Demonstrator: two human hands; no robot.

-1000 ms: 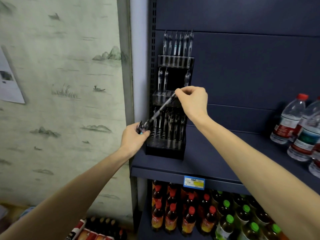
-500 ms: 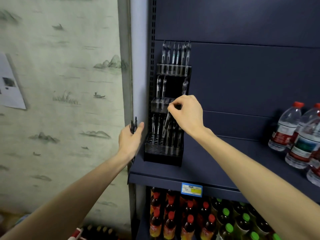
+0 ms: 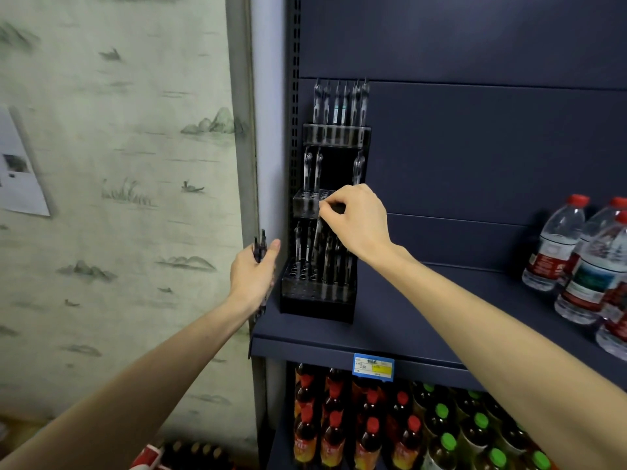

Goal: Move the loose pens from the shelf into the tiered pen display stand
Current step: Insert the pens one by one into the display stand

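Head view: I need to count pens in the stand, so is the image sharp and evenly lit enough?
Head view: dim; the dark pens blend into the black stand; soft blur on the pen under the right hand; wide-angle bending at the edges; left hand reasonably clear.

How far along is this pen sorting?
Well under way. The pen display stand already has a full top tier, three pens in the middle tier and several in the bottom. The right hand is lowering a pen into the bottom tier. The left hand holds spare pens to place; open holes remain.
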